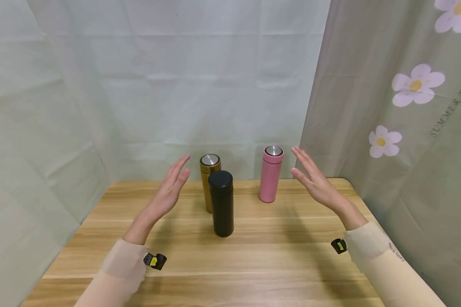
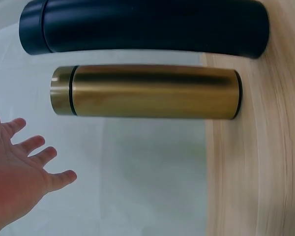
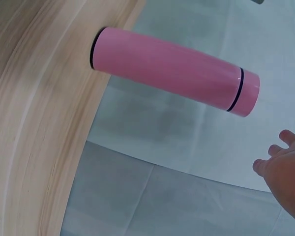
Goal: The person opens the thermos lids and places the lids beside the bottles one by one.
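Note:
Three thermos bottles stand upright on the wooden table. The black thermos [image 1: 223,207] is closest to the person, partly covering the gold thermos [image 1: 206,187] behind it. Farther right is the pink thermos [image 1: 270,177]. To the left of the gold and black ones, the left hand [image 1: 169,187] is raised with straight fingers, touching nothing. The right hand [image 1: 316,183] is held up to the right of the pink thermos, its fingers straight and apart from it. In the left wrist view the gold thermos [image 2: 152,92] shows whole; in the right wrist view, the pink thermos [image 3: 174,71] does too.
The wooden table [image 1: 253,264] ends at a pale cloth backdrop [image 1: 215,85] just behind the bottles. A curtain with printed flowers [image 1: 418,85] hangs along the right side. Each sleeved wrist carries a small black device, such as the wrist camera [image 1: 155,261] on the left.

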The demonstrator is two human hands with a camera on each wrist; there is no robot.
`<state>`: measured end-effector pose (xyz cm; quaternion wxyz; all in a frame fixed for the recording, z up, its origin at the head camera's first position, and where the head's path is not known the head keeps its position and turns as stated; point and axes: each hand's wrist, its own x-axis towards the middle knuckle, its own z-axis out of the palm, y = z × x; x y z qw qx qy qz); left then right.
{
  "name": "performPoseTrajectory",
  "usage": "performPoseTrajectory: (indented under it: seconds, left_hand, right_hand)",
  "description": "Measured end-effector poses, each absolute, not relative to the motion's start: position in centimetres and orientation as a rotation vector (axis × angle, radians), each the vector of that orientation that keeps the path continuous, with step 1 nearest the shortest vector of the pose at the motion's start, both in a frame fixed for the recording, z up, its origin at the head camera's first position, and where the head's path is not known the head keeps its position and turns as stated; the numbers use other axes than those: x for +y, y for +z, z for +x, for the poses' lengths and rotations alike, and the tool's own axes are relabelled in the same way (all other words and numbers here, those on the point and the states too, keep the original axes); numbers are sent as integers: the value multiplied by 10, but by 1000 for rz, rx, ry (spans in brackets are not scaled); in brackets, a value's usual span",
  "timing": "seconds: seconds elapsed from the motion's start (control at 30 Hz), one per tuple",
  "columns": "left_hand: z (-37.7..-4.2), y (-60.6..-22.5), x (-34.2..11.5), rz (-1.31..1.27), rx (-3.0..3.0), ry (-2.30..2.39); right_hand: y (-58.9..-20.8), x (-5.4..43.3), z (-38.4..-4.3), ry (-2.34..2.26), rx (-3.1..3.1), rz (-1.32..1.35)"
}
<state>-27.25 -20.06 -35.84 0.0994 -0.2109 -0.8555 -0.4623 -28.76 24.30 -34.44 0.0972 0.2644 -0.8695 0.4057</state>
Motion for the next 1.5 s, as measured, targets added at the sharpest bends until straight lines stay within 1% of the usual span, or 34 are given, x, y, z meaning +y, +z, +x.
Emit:
performPoseTrajectory:
  seconds: [0.53,0.9,1.5]
  left_hand:
    - [-259,-362,-191,-658,-2540,-1393]
    - [-252,-366,-179,-669,-2518,-1497]
    - [-254,-380,-170,-714,-2541,-1581]
  right_hand:
    - [-343,236,-274,1296,-2543,809]
    - [-344,224,-264,1307,-2527,832]
    - [-355,203,-254,1300,-2526,915]
